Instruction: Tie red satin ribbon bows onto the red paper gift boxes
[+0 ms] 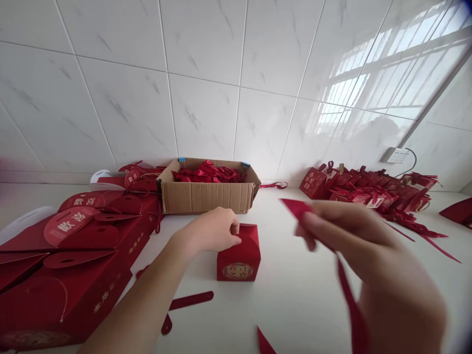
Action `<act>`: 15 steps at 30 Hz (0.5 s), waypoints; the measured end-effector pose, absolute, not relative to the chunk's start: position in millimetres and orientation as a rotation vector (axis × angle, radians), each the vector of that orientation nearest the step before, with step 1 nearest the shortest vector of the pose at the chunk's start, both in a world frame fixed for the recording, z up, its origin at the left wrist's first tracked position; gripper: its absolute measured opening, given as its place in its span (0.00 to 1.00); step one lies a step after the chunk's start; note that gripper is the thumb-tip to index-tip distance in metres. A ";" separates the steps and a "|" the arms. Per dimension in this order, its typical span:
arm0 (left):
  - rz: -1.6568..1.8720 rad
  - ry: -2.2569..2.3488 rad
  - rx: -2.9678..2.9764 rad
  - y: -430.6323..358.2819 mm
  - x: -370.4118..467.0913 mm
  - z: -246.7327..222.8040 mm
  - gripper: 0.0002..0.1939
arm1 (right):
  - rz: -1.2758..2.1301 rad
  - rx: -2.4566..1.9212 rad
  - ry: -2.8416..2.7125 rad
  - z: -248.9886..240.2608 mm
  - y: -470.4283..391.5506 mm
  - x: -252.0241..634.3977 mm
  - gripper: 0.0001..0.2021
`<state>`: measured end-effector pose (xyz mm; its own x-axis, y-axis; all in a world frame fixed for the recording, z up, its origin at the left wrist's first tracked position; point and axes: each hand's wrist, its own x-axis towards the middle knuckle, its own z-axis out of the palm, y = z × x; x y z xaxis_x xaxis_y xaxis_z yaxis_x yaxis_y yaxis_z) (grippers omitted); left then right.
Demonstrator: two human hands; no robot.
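A small red box (239, 263) with a round gold emblem stands on the white table (291, 300). My left hand (211, 230) is at the box's top left edge, its fingers curled against the box; whether they pinch part of it is hard to tell. Raised to the right of the box, my right hand (344, 238) pinches a red ribbon (348, 290), whose pointed end sticks out past the fingertips. The rest of the ribbon hangs below the hand, blurred. Dark red strips (191, 300) lie on the table left of the box.
A cardboard box (206, 197) full of red ribbons stands by the tiled wall. Large red boxes (125, 255) fill the left side. Several small red boxes with ribbons (400, 189) are grouped at the back right, near a white socket (396, 155).
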<state>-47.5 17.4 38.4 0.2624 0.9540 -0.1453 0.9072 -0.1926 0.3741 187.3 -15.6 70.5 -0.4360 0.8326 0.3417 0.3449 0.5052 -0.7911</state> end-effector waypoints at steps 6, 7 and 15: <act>0.190 1.700 1.982 12.4 -44.1 35.6 0.09 | 1.106 -1.224 -2.346 58.6 20.6 163.7 0.20; 0.199 1.670 1.959 11.3 -43.5 36.3 0.10 | 1.113 -1.281 -2.355 54.0 26.3 162.1 0.20; 0.050 1.664 1.987 4.1 -43.9 46.6 0.04 | 1.315 -1.342 -2.358 32.4 42.1 152.1 0.16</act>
<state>-43.9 4.1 46.6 0.2360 0.9218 -0.3075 0.9016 -0.0897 0.4232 152.1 42.1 32.4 -0.5972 0.7487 -0.2876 0.6383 0.2265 -0.7357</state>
